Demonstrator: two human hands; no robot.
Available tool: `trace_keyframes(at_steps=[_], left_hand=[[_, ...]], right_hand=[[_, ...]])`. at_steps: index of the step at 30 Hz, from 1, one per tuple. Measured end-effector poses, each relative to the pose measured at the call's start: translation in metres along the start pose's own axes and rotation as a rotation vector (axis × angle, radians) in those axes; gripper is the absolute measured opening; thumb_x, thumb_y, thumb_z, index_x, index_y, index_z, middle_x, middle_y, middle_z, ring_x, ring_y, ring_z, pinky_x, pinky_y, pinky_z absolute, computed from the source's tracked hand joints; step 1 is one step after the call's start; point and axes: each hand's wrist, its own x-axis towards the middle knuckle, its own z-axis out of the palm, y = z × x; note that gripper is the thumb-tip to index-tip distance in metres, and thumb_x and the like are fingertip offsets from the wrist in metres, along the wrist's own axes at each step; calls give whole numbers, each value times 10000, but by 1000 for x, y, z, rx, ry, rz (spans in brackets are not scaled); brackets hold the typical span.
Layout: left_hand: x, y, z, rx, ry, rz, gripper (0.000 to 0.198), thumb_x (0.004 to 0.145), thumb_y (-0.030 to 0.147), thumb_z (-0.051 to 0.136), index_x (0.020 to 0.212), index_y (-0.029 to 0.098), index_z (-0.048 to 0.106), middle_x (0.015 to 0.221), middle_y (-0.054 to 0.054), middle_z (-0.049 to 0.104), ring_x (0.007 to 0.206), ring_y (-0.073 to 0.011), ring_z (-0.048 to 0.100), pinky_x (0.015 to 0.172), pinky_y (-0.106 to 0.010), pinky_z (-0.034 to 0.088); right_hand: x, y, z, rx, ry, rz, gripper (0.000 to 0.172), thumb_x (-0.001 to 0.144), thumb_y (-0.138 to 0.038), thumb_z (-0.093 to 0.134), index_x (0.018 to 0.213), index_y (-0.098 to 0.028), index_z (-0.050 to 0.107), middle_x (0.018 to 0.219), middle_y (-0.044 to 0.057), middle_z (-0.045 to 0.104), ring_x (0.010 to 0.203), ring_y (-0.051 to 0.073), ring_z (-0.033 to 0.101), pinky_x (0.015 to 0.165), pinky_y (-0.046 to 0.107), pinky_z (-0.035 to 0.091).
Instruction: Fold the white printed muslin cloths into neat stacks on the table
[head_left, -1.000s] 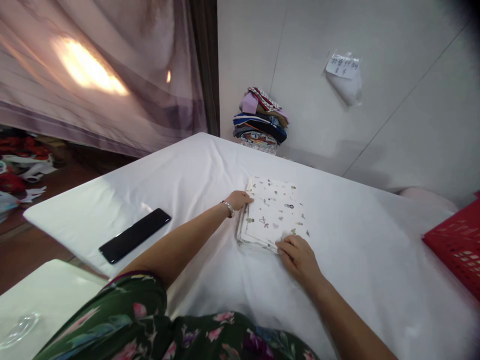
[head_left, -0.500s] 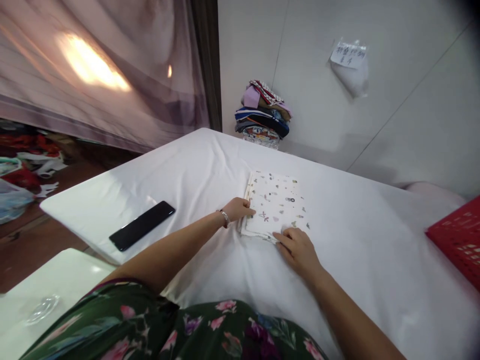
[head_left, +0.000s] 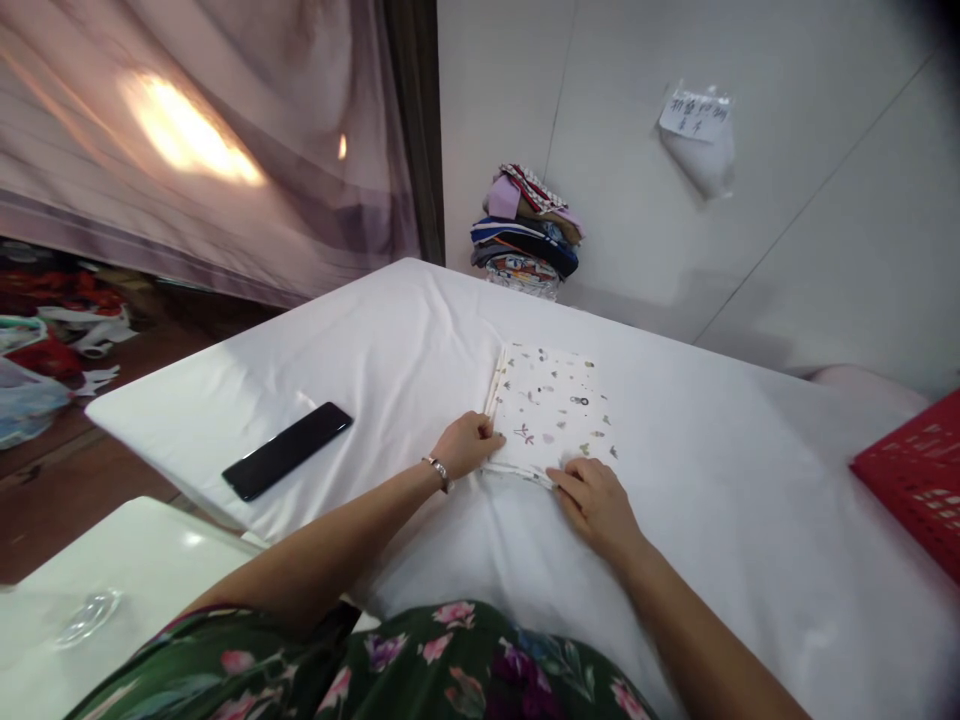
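Note:
A folded white cloth with small printed figures lies flat on the white-covered table, its layers showing along the left and near edges. My left hand, with a bracelet at the wrist, grips the cloth's left edge near its lower corner between thumb and fingers. At the near edge, toward the right, my right hand pinches the border of the cloth between thumb and index finger.
A black phone lies on the table's left part. Folded clothes are stacked beyond the far edge. A red perforated basket stands at the right. A white surface with a clear object is at the lower left.
My left hand has slid down the cloth's left edge, toward my body and its near corner. My right hand has barely moved and stays at the near edge.

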Motion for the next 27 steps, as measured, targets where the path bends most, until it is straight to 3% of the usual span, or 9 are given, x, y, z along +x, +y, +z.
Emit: trace_keyframes(at_steps=[7,11,16,19,22,27], left_hand=[[-7,1,-1,-62,-5,-55,180,701,295,524,576,202,433,498,57,478,508,-102,447,523,-216,325],[-6,-3,3,-114,4,-72,175,691,266,521,570,201,413,495,59,469,509,-99,445,509,-211,323],[0,-7,1,-89,-38,-66,120,686,281,543,631,206,467,580,46,544,560,-111,490,529,-216,344],[17,-2,-7,-48,-31,-37,136,690,339,571,709,211,531,712,19,612,652,-134,540,576,-228,370],[46,8,-14,-11,31,-22,253,735,460,529,750,207,539,773,-15,632,716,-160,569,612,-244,381],[97,20,-7,58,72,-126,399,759,564,456,905,197,514,887,-74,649,785,-205,604,621,-270,402]], right_hand=[[-4,5,-5,139,65,43,256,876,-230,438,1078,-212,595,953,75,569,881,191,517,766,345,448],[-7,9,-7,145,141,89,217,876,-223,432,966,-213,629,913,76,582,862,195,539,754,355,465],[-6,7,-11,193,103,109,210,870,-238,441,881,-221,650,852,65,596,810,188,556,702,337,479],[0,12,-16,313,54,164,216,870,-271,443,850,-230,653,851,52,606,798,180,564,689,322,483],[14,30,-21,367,88,270,219,860,-296,442,845,-217,646,865,47,612,792,173,568,689,306,477],[48,81,-17,159,123,566,324,824,-341,434,1028,-168,616,991,78,612,835,195,572,744,332,450]])
